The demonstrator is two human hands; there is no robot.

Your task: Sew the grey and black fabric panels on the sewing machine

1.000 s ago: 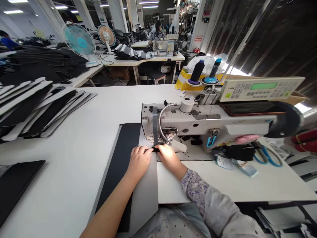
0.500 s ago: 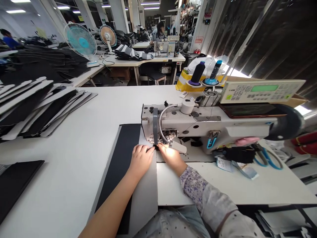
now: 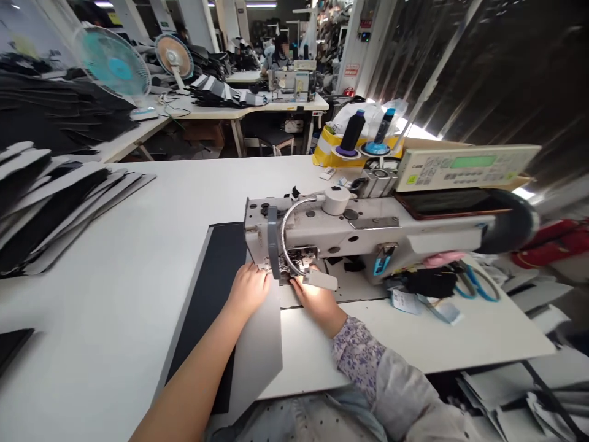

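Note:
A long panel point(image 3: 261, 353) with a black strip and a grey border lies on the table, its right edge at the needle area of a sewing machine point(image 3: 304, 224). My left hand point(image 3: 248, 291) rests on it just left of the needle area, fingers curled and closed at the panel. On the other side, my right hand point(image 3: 319, 304) reaches in under the small lamp head point(image 3: 321, 280), thumb low and fingers drawn together. Whatever sits between those fingertips is hidden by the lamp and its glare. A grey guard point(image 3: 273, 242) partly blocks the needle.
Stacked grey and black pieces point(image 3: 59, 202) lie at left. Thread spools point(image 3: 353, 132) stand behind the machine, beside a control panel point(image 3: 469, 167). Blue-handled scissors point(image 3: 478, 285), tags point(image 3: 405, 302) and black cloth point(image 3: 432, 281) lie at right. A person point(image 3: 276, 55) sits far back.
The panel has slid a little away from me along the machine. My left fingers have curled in more. A small black bit between my hands no longer shows. The view has turned right.

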